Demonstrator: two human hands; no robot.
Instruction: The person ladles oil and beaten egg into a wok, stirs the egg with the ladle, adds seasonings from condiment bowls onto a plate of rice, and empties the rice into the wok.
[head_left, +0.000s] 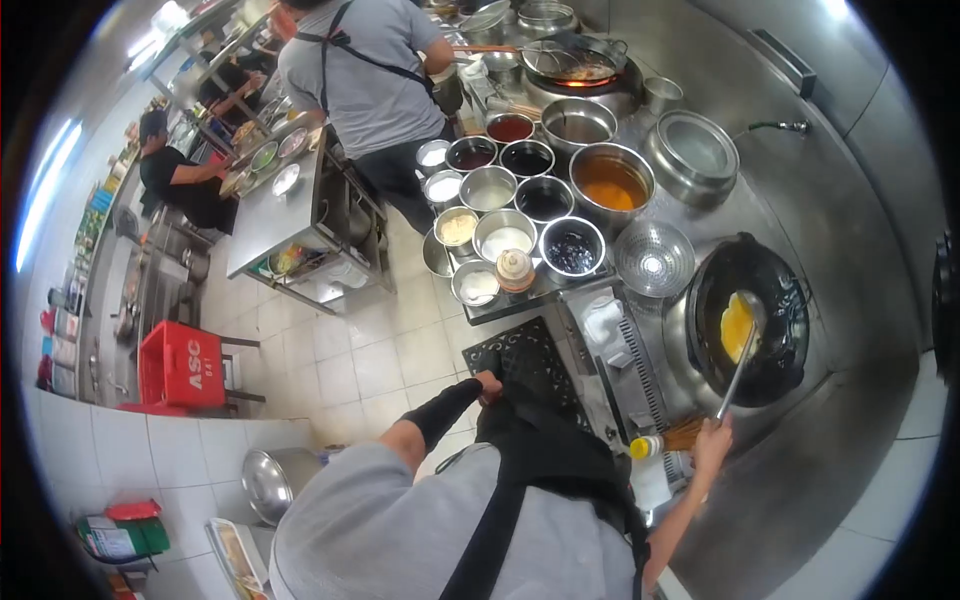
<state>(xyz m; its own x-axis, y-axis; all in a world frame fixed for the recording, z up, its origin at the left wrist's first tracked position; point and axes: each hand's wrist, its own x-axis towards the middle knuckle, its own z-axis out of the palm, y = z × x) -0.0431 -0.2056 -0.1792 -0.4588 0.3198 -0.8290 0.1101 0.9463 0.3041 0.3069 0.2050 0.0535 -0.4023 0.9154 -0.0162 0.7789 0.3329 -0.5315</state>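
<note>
My right hand is closed round the handle of a metal ladle. The ladle's head reaches into a black wok on the stove at the right. Against it in the wok lies a yellow, egg-like mass, with dark shiny oil beside it. My left hand hangs low by my dark trousers, its fingers curled in. Whether it grips anything is too small to make out. Below the wok, near my right hand, are a bamboo brush and a yellow-capped container.
Steel pots of sauces and seasonings crowd the counter ahead, with a squeeze bottle. A perforated strainer sits left of the wok. A co-worker stands near another lit wok. A red crate is at the left.
</note>
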